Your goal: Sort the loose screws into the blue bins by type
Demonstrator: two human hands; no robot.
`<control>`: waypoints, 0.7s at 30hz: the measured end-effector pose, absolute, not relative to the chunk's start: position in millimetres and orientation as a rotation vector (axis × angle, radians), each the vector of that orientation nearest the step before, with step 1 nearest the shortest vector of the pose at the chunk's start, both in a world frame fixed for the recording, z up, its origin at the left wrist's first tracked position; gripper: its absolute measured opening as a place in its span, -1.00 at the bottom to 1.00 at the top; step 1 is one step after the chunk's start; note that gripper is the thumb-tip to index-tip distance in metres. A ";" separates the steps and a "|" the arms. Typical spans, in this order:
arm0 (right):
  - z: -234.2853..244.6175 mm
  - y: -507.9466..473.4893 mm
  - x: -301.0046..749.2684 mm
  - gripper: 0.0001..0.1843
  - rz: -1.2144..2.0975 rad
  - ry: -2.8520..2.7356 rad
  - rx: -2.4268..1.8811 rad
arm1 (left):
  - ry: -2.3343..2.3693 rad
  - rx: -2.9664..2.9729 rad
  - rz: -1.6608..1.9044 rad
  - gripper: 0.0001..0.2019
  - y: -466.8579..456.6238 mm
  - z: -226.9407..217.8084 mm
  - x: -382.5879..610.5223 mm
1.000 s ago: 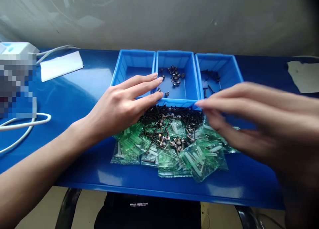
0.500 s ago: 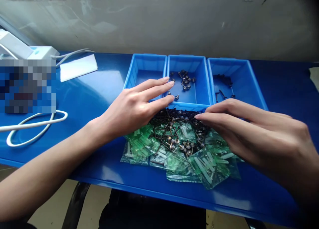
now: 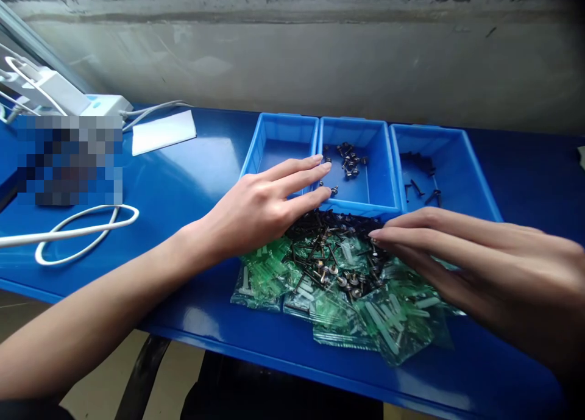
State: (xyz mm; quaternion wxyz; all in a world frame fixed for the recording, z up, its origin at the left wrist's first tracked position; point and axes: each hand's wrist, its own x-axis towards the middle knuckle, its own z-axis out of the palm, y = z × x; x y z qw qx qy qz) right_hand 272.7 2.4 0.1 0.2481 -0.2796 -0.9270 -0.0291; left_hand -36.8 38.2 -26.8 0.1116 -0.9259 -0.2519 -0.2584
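Observation:
My left hand (image 3: 267, 203) reaches flat with its fingers stretched out, its fingertips over the front of the middle blue bin (image 3: 361, 205); it holds nothing I can see. My right hand (image 3: 484, 264) is at the right side of a heap of dark screws (image 3: 315, 240), its fingers pinched together at the edge. What lies between those fingertips is too small to make out. Screws with washers (image 3: 351, 158) lie in the middle bin. Several dark screws (image 3: 417, 187) are in the right blue bin (image 3: 478, 164). Clear-green plastic bags (image 3: 393, 328) with pale plugs lie under and around the heap.
A left blue bin (image 3: 249, 155) stands in line with the others before the grey wall (image 3: 292, 72). Farther left are a white folded paper (image 3: 164, 132), a white power strip (image 3: 107, 105) and a looped white cable (image 3: 86, 230). The blue table (image 3: 183, 274) has a front edge near me.
The camera view has shifted, so everything sits lower and a little to the right. More screws show in the right bin near its front. My right hand remains pinched at the heap; my left stays outstretched.

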 end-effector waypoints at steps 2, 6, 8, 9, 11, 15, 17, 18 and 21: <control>4.4 3.3 270.8 -0.82 0.021 -2.442 -0.791 | -0.737 -2.716 -0.757 -0.66 38.1 -26.9 -36.6; 7.6 4.5 269.7 -0.96 0.235 -2.266 -0.944 | -0.747 -2.714 -0.736 -0.69 38.4 -25.9 -37.0; 8.0 3.4 269.9 -0.98 0.285 -2.198 -1.008 | -0.744 -2.715 -0.743 -0.70 38.6 -25.3 -37.4; 8.2 2.5 269.4 -0.97 0.309 -2.174 -1.024 | -0.742 -2.716 -0.749 -0.69 38.6 -25.3 -37.5; 8.1 0.4 266.0 -0.95 0.371 -2.145 -1.026 | -0.740 -2.724 -0.744 -0.67 38.5 -25.7 -37.8; 4.6 -3.4 251.0 -0.91 0.524 -2.047 -1.009 | -0.728 -2.728 -0.752 -0.65 38.5 -26.9 -37.9; 3.0 -4.7 245.3 -0.81 0.565 -1.911 -1.030 | -0.713 -2.732 -0.775 -0.66 38.7 -26.5 -37.9; 2.8 -5.1 244.5 -0.71 0.561 -1.862 -1.049 | -0.707 -2.736 -0.778 -0.66 38.8 -26.2 -37.9; 3.0 -4.3 251.2 -0.55 0.328 -2.032 -1.024 | -0.712 -2.738 -0.773 -0.67 38.6 -25.3 -38.1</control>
